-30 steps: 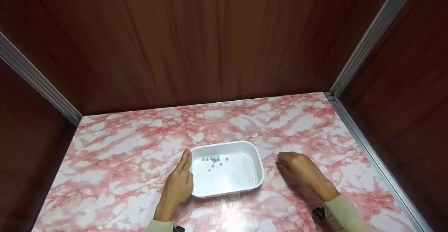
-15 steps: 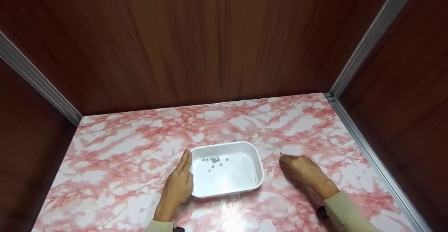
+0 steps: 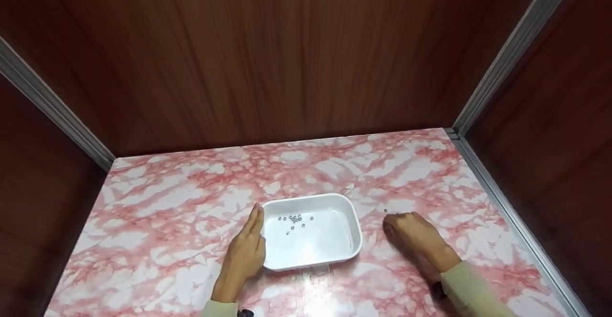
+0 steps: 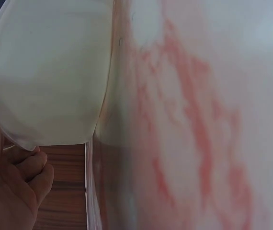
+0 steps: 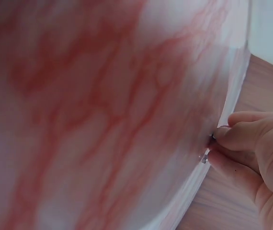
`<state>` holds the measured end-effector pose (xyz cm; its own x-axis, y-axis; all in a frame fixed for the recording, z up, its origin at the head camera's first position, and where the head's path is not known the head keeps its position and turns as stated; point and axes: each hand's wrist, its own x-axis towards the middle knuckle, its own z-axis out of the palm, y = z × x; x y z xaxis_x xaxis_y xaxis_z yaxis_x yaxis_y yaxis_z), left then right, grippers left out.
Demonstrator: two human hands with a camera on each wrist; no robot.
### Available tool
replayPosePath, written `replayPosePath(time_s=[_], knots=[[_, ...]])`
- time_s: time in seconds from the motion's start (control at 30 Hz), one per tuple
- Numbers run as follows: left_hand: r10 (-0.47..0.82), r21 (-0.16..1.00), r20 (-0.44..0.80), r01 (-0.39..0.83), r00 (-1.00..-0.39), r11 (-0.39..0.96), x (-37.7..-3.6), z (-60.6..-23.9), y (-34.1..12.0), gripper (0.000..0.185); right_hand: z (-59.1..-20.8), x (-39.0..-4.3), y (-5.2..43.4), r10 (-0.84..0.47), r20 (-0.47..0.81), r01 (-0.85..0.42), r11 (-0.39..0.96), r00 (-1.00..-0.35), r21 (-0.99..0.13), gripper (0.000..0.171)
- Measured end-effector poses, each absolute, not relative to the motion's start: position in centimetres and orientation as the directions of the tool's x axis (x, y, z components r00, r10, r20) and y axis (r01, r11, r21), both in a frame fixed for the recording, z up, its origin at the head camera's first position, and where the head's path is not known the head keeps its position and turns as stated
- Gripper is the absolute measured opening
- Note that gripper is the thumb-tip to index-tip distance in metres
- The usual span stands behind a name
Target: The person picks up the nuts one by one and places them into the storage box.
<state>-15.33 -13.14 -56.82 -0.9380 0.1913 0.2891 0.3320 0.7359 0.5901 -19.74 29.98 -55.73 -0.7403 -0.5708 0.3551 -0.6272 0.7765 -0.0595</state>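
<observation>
A white rectangular tray [image 3: 311,255] stands on the table, with several small silvery nuts [image 3: 294,218] scattered over its far left floor. My left hand [image 3: 245,255] lies along the tray's left wall, its fingers straight and touching it. To the right of the tray, my right hand [image 3: 416,233] is low over the table, thumb and fingertips together. A small dark nut [image 5: 213,137] appears pinched between them in the right wrist view, mostly hidden. Another small nut [image 3: 385,210] lies on the table just beyond those fingertips.
The table [image 3: 181,202] has a red and white marbled top. A dark wooden panel [image 3: 287,68] rises behind it. Metal frame posts [image 3: 507,39] stand at the back corners, with more dark panels on both sides.
The right hand has drawn back slightly toward me, and a nut once hidden by its fingers shows on the table. The left hand and tray stay in place.
</observation>
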Motion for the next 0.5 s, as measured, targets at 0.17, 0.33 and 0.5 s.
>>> replayPosePath(time_s=[0.17, 0.33, 0.5], knots=[[0.180, 0.567, 0.291, 0.321, -0.940, 0.759, -15.41, -56.74, -13.20, 0.055, -55.78, -19.82, 29.89, -0.565, 0.383, -0.620, 0.784, -0.731, -0.028, 0.016], [0.182, 0.547, 0.294, 0.321, -0.938, 0.773, -15.36, -56.73, -13.20, 0.055, -55.92, -19.70, 29.90, -0.592, 0.402, -0.632, 0.774, -0.699, 0.042, 0.017], [0.176, 0.543, 0.283, 0.309, -0.943, 0.781, -15.30, -56.66, -13.15, 0.055, -55.69, -19.58, 30.02, -0.613, 0.408, -0.640, 0.763, -0.676, 0.086, 0.019]])
